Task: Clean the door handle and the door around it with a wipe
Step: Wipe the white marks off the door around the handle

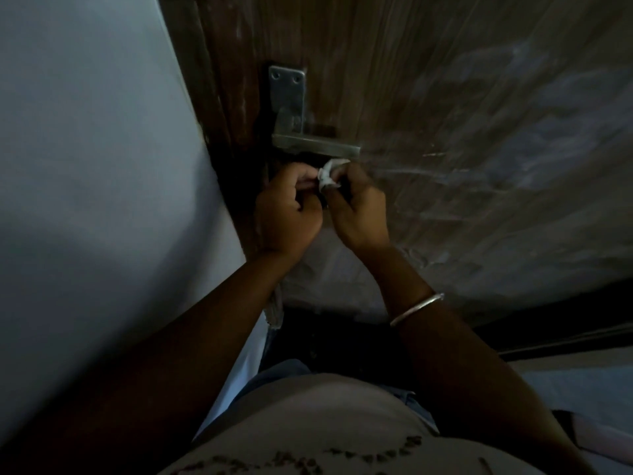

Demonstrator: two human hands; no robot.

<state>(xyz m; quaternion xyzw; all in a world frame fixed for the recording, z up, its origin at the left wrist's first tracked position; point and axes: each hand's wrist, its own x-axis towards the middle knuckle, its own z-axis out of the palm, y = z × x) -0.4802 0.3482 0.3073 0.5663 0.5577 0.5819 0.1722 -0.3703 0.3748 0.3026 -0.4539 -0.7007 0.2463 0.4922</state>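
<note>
"What is the door handle made of?"
"Dull grey metal. The door is brown wood with streaky lines."
"And the wipe?"
"White, soft and crumpled. The bangle is shiny metal."

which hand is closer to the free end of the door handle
Right. The right hand is just below the door handle lever's free end, pinching the wipe; the left hand sits lower, under its pivot end.
</note>
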